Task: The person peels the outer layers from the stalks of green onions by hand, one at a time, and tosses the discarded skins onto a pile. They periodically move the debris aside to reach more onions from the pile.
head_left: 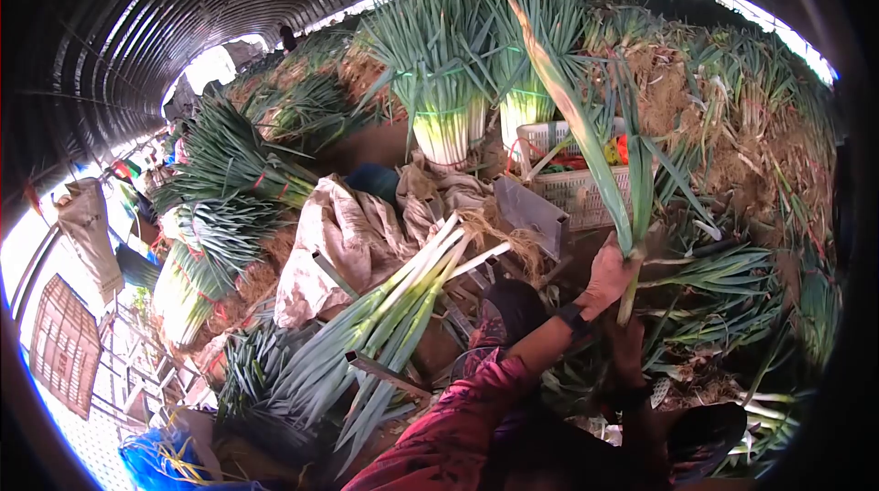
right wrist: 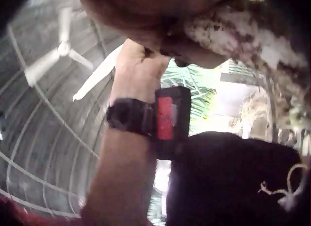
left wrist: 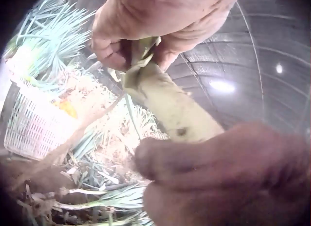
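My left hand [head_left: 609,276] grips a large green onion [head_left: 609,181] around its stalk, leaves pointing up and one leaf [head_left: 540,51] dry and yellowed. Below it, my right hand [head_left: 626,344] is in shadow by the stalk's lower end. In the left wrist view, the pale stalk [left wrist: 180,109] runs between both hands, and loose skin [left wrist: 133,80] curls beside the left fingers. The fingers of the right hand [left wrist: 214,167] close on its other end there. The right wrist view shows the right hand [right wrist: 150,12] close up and the left forearm [right wrist: 126,158].
Several green onions [head_left: 394,299] lie across a metal frame [head_left: 389,374] left of my arm. Tied bundles [head_left: 444,115] stand behind a white plastic crate [head_left: 586,198]. Sacking [head_left: 334,244] drapes nearby. Loose onions [head_left: 714,285] and a root-covered heap [head_left: 678,106] are on the right.
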Tool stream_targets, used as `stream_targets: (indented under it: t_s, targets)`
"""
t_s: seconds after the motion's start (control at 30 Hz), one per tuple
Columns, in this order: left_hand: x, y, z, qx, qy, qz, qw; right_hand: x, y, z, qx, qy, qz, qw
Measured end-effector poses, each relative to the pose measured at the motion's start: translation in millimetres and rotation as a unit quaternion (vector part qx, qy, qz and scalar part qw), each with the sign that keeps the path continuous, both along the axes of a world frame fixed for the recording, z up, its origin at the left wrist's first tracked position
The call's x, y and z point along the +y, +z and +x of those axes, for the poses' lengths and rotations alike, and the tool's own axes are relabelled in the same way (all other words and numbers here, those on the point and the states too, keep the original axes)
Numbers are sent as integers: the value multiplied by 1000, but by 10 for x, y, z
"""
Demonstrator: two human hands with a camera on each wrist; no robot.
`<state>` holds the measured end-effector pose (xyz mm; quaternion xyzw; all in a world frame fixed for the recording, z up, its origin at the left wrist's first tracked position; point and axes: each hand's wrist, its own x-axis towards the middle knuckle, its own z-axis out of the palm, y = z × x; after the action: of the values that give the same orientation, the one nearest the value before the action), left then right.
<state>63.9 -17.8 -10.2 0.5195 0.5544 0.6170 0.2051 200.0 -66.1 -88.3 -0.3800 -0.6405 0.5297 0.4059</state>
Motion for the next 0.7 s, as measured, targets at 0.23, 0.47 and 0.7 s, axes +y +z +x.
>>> stream_targets:
  t_s: [0.23, 0.47, 0.7]
  targets:
    - [-105, 11, 139, 302, -70, -3, 951, -209, 457, 135, 287, 114, -385, 870]
    - [-245, -405, 307, 357, -68, -96, 927, 12, -168, -70, 81, -50, 62, 994]
    - [-991, -167, 754, 372, -169, 110, 906, 6, 223, 33, 40, -90, 73, 992]
